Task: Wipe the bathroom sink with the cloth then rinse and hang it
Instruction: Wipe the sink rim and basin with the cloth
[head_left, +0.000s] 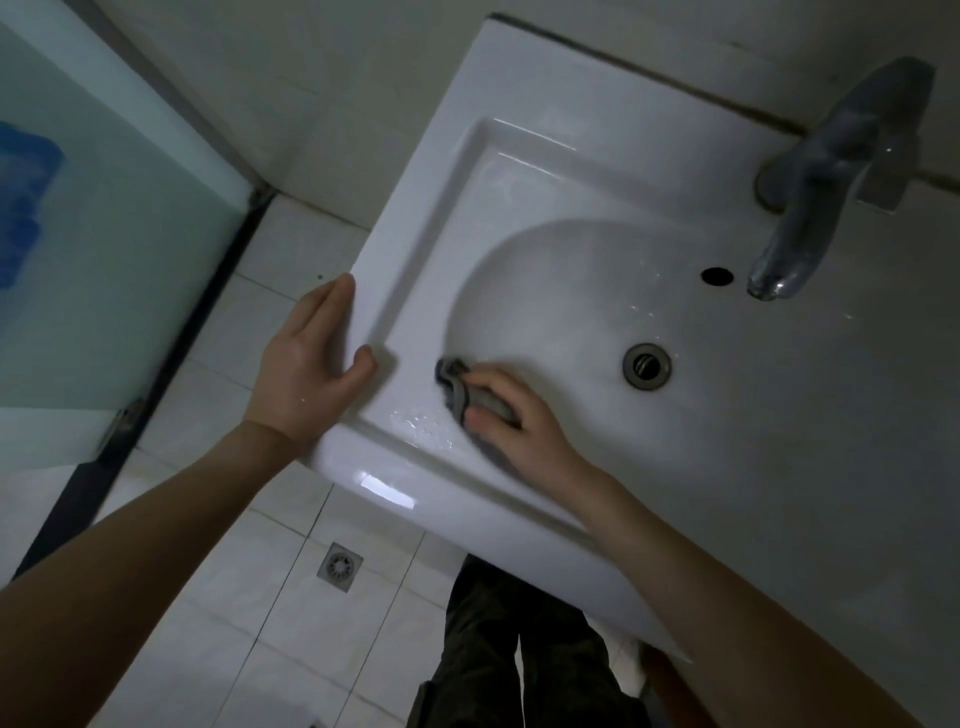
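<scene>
The right hand (511, 415) presses a grey cloth (460, 387) against the near-left slope of the sink (431, 171) bowl, fingers curled over it and thumb along its side. The cloth is bunched into a long strip; its long axis runs from under the palm, near the front rim, up and left, and its free end pokes out past the fingertips toward the bowl's left edge. Water drops lie on the flat ledge just left of the cloth.

The left hand (306, 364) lies open and flat against the sink's left outer edge, fingers together and pointing up along it, thumb hooked over the rim; it holds nothing else.

The drain (646, 365) sits in the bowl, well right of the cloth. The tap (810, 197) stands at the back, with its spout over the bowl.
</scene>
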